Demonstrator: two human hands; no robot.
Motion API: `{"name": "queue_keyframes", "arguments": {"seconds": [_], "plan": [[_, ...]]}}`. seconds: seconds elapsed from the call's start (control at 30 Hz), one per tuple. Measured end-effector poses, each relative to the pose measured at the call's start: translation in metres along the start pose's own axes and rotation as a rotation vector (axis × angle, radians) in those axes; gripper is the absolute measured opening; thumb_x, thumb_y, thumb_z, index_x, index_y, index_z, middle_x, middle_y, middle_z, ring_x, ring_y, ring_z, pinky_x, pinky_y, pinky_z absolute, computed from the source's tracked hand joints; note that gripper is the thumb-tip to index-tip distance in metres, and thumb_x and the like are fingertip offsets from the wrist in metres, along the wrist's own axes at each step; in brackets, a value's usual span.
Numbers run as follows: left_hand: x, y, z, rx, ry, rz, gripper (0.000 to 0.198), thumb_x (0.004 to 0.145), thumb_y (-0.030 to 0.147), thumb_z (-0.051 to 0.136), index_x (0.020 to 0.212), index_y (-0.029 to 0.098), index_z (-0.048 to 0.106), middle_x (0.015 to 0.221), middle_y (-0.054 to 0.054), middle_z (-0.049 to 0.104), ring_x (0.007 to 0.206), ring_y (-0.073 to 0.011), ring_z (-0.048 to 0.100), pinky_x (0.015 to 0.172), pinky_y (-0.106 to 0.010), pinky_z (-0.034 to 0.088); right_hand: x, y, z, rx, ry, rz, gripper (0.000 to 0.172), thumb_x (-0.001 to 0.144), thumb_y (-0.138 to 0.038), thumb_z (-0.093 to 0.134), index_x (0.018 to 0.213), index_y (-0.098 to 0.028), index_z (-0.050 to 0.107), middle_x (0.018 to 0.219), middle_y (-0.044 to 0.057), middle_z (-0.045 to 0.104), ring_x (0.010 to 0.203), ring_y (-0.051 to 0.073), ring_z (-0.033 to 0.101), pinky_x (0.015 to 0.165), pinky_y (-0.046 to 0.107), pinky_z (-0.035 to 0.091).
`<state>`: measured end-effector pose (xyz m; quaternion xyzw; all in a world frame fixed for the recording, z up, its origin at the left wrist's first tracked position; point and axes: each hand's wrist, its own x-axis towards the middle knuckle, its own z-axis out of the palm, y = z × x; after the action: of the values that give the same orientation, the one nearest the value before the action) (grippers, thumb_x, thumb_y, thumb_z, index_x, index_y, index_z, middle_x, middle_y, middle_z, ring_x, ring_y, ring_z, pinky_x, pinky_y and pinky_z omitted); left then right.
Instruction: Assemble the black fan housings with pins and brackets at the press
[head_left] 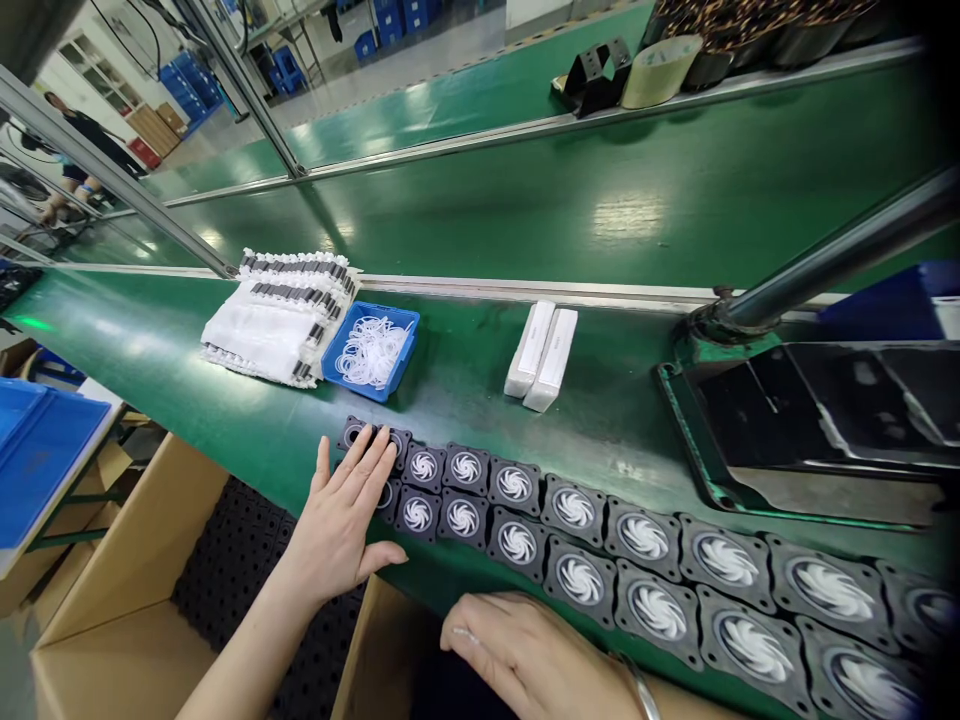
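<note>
Two rows of small square cooling fans, with black frames and white swirl-shaped rotors, run along the front of the green bench. My left hand lies flat over the left end of the rows, fingers stretched and thumb out to the side. It partly covers the fans there and holds nothing visible. Just in front of the rows, at the bench's near edge, is my right hand, with its fingers curled under and pressed together. Its palm side is hidden, so whatever it may hold cannot be seen.
Behind the fans stand a blue tray of white rings, stacked white bags and two white boxes. A metal post on a base is at right. Below left, an open carton holds black parts. A person is far left.
</note>
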<state>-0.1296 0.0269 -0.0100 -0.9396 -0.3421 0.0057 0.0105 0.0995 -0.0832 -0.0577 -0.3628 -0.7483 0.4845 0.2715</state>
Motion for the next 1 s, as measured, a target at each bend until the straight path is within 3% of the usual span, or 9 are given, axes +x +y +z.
{"name": "queue_keyframes", "arguments": {"seconds": [0.1,0.3,0.47,0.6,0.73,0.8,1.0], "plan": [[-0.001,-0.002,-0.006,-0.052,0.017,-0.006,0.096,0.088,0.077,0.018,0.158,0.012,0.01,0.16,-0.018,0.027,0.151,-0.036,0.017,0.12,-0.058,-0.006,0.0,0.0,0.0,-0.002,0.002,0.001,0.051,0.106,-0.042,0.016,0.093,-0.02,0.06,0.082,0.003,0.068,0.073,0.014,0.062,0.067,0.024,0.044],[-0.009,-0.004,-0.02,-0.154,0.219,-0.121,0.085,0.093,0.071,0.012,0.158,0.015,0.011,0.162,-0.018,0.024,0.151,-0.0345,0.019,0.121,-0.06,0.003,0.0,0.001,0.0,-0.007,0.001,0.012,0.05,0.106,-0.041,0.017,0.094,-0.02,0.061,0.083,0.003,0.068,0.074,0.014,0.063,0.068,0.024,0.045],[-0.007,-0.002,-0.018,-0.1,0.177,-0.051,0.085,0.094,0.07,0.018,0.157,0.014,0.014,0.159,-0.02,0.031,0.15,-0.0356,0.019,0.12,-0.062,0.002,-0.001,0.003,0.001,-0.014,-0.001,0.002,0.049,0.106,-0.04,0.018,0.094,-0.02,0.061,0.084,0.003,0.068,0.075,0.014,0.063,0.068,0.025,0.045],[-0.015,0.001,-0.014,-0.093,0.262,0.026,0.073,0.099,0.06,0.018,0.156,0.014,0.021,0.154,-0.019,0.04,0.147,-0.0346,0.03,0.12,-0.062,0.009,-0.001,0.003,0.001,0.0,-0.002,-0.003,0.049,0.106,-0.04,0.018,0.095,-0.02,0.061,0.085,0.003,0.068,0.075,0.014,0.063,0.069,0.024,0.045],[-0.028,0.007,-0.001,-0.017,0.154,0.135,0.075,0.099,0.059,0.027,0.155,0.01,0.025,0.149,-0.02,0.047,0.145,-0.033,0.035,0.122,-0.055,0.006,0.0,0.002,0.002,0.002,0.007,-0.001,0.048,0.106,-0.04,0.018,0.092,-0.02,0.06,0.082,0.003,0.067,0.073,0.013,0.062,0.067,0.024,0.044],[-0.032,0.01,0.005,0.005,0.114,0.138,0.078,0.097,0.061,0.032,0.154,0.007,0.026,0.149,-0.021,0.045,0.145,-0.0332,0.034,0.123,-0.053,0.006,0.0,0.001,0.002,-0.001,0.01,-0.008,0.048,0.106,-0.04,0.018,0.092,-0.02,0.059,0.081,0.002,0.067,0.072,0.013,0.062,0.067,0.024,0.044],[-0.036,0.012,0.011,0.025,0.172,0.142,0.073,0.098,0.052,0.04,0.154,0.007,0.028,0.146,-0.021,0.049,0.143,-0.0315,0.037,0.123,-0.05,0.013,-0.001,0.002,0.001,0.0,0.016,-0.019,0.048,0.107,-0.04,0.018,0.092,-0.019,0.059,0.081,0.002,0.067,0.072,0.013,0.061,0.067,0.024,0.043]]}}
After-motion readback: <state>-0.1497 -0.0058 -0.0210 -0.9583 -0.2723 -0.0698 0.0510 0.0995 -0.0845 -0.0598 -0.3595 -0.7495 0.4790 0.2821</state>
